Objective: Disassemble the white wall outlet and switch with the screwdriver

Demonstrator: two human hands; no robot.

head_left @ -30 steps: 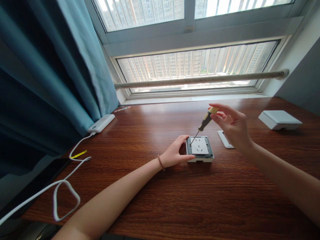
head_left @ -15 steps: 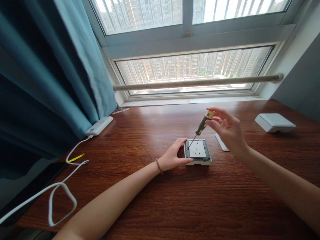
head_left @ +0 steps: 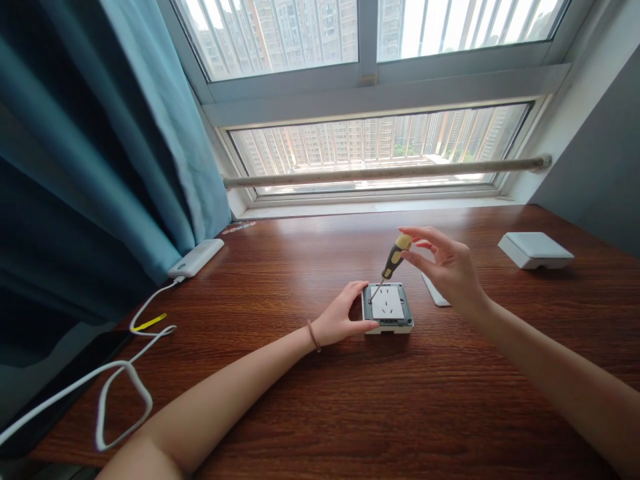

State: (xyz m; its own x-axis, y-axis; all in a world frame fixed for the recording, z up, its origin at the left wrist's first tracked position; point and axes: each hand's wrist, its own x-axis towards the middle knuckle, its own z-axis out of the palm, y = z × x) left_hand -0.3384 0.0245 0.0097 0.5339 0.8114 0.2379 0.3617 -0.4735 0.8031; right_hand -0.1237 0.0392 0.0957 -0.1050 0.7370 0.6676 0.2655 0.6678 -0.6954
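Observation:
A grey and white wall socket (head_left: 389,307) lies face up on the brown wooden desk (head_left: 350,400). My left hand (head_left: 340,319) grips its left side between thumb and fingers. My right hand (head_left: 445,267) pinches the yellow and black handle of a small screwdriver (head_left: 390,262) with its fingertips. The screwdriver slants down to the left, and its tip rests at the socket's upper left corner. A flat white cover plate (head_left: 434,291) lies just right of the socket, partly behind my right hand.
A white box (head_left: 534,250) sits at the desk's far right. A white power bank (head_left: 196,258) with a looping white cable (head_left: 120,373) lies at the left by the blue curtain (head_left: 100,147). A window with a rail (head_left: 385,172) runs behind the desk.
The view has tilted and shifted a little, so everything sits lower and further left. Both hands keep their hold; the screwdriver tip stays at the socket's upper left corner.

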